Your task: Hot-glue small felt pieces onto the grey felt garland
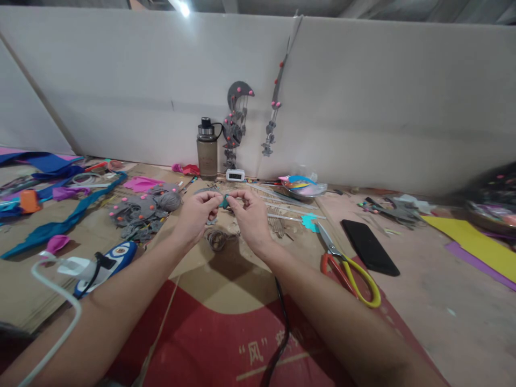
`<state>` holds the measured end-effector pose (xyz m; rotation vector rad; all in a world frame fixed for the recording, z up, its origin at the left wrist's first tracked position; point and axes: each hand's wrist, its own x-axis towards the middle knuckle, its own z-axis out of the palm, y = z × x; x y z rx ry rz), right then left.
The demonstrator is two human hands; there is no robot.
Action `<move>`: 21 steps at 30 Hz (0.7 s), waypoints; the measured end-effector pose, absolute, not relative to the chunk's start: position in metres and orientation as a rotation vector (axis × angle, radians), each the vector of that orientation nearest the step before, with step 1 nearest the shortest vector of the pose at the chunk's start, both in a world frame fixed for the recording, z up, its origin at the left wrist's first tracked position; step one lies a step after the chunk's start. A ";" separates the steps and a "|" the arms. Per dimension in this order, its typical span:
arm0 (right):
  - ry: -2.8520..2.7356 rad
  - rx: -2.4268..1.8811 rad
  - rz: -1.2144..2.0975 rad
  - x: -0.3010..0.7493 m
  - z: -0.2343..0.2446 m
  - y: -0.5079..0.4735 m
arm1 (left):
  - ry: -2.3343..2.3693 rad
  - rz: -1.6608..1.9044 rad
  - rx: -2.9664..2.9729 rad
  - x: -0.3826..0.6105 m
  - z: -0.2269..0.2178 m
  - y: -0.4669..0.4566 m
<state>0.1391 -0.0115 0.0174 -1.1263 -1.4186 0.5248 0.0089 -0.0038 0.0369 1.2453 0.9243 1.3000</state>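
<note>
My left hand [200,214] and my right hand [250,216] meet over the middle of the cardboard, fingertips almost touching. Between them they pinch a small teal felt piece [224,202], its shape mostly covered by my fingers. Just below lies a loose coil of grey cord [216,239]. To the right of my right hand is a turquoise scalloped felt cutout [310,222], with the blades of red-and-yellow-handled scissors [350,271] beside it. Left of my left hand sits a pile of grey felt shapes with pink and orange pompoms [139,210].
A water bottle [207,153] and a small digital clock [235,175] stand by the back wall, near hanging grey felt garlands [234,126]. A black phone [370,247] lies right. A power strip [121,258] with a white cable is left. A black cord [282,312] crosses the front.
</note>
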 end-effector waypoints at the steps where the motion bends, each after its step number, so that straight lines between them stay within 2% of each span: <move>1: -1.413 -1.124 0.535 0.140 0.017 -0.011 | 0.918 1.295 1.238 0.009 0.037 -0.004; 13: -1.415 -1.112 0.581 0.142 0.015 -0.010 | 0.910 1.295 1.294 0.009 0.036 -0.003; 21: -1.513 -1.137 0.320 0.145 0.026 -0.023 | 0.955 1.321 1.319 0.008 0.035 -0.002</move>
